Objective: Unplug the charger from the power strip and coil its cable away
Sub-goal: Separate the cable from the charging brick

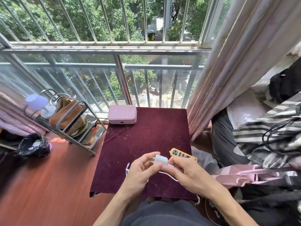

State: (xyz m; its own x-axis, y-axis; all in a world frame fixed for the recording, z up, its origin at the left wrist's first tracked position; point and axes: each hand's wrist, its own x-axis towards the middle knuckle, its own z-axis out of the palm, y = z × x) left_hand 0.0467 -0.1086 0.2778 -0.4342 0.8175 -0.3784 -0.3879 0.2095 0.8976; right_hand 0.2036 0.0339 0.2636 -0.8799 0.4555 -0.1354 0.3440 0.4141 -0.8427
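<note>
Above the table [146, 136], the held charger [161, 160] points its prongs left.

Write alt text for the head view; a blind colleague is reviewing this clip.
Two hands hold a white charger above a maroon-covered table, its prongs bare and pointing left, so it is unplugged. Its white cable trails beneath the hands, not yet coiled. A yellow power strip lies just behind the right hand; a pink case sits at the far edge.

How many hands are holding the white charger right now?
2. The left hand grips the charger from the prong side; the right hand pinches it at the cable end, just in front of the yellow power strip.
</note>
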